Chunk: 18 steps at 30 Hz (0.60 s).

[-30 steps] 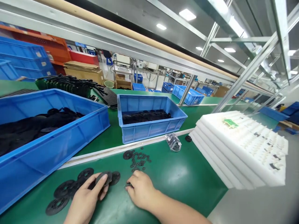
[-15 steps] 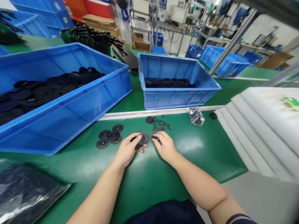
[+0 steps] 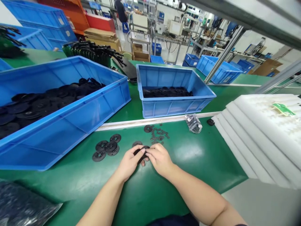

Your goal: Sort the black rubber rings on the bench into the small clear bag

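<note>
My left hand is closed around a black disc, thumb on top and fingers beneath, tilting it above the green bench. Against the right side of this disc press the fingertips of my right hand, pinched together; whatever they hold is hidden. Just behind the left hand a second black disc shows in part. Farther left, several flat black discs with cut-out centres overlap on the bench. Beyond my right hand lie many small dark pieces beside a single round disc.
Large blue bins, one on the left and one ahead, hold black parts. A clear plastic bag lies by the white strip. White foam sheets are stacked at right, and a bag of dark parts sits at lower left.
My right hand, which was apart with a small black piece in its fingertips, has come left to touch the disc in my left hand. The whole view has shifted slightly.
</note>
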{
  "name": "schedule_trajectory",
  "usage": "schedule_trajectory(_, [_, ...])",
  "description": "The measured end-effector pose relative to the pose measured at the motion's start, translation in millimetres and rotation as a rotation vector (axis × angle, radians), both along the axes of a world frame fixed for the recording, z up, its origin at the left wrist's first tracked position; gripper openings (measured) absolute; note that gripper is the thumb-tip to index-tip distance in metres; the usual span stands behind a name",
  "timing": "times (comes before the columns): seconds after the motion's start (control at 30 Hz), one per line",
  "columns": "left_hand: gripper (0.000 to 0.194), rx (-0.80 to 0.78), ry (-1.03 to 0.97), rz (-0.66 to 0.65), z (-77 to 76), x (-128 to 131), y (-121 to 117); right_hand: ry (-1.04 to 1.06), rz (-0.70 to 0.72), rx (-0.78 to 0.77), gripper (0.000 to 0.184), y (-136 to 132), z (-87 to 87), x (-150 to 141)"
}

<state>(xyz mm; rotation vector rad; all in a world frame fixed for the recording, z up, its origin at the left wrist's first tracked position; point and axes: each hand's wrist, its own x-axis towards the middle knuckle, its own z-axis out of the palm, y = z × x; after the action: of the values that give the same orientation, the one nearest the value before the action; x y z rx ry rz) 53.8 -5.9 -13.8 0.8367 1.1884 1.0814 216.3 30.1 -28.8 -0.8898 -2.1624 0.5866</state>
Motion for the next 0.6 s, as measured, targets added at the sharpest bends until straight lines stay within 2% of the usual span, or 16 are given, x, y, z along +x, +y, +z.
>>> schedule_trajectory(0.27, [0.042,0.015,0.062,-0.015,3.4,-3.2,1.4,-0.025,-0.111,0.006,0.014,-1.6,-1.6,-10.5])
schedule_trajectory(0.33, [0.042,0.012,0.053,0.017,2.0,-5.2,2.2,0.001,-0.118,0.0,0.029,0.0,-2.8,-7.7])
schedule_trajectory(0.4, [0.043,0.011,0.043,0.094,1.0,-8.6,2.7,-0.002,-0.123,-0.022,0.046,2.7,-2.8,-1.4])
schedule_trajectory(0.47, [0.042,0.038,0.079,0.202,0.3,-13.9,2.8,-0.069,-0.173,-0.055,0.046,7.4,-1.3,6.3])
schedule_trajectory(0.53, [0.037,0.074,0.221,0.345,-0.7,-20.4,2.7,-0.188,-0.289,-0.093,0.042,13.6,1.0,12.7])
schedule_trajectory(0.6, [0.029,0.098,0.463,0.488,-2.6,-26.1,2.8,-0.313,-0.393,-0.14,0.042,19.7,3.3,15.9])
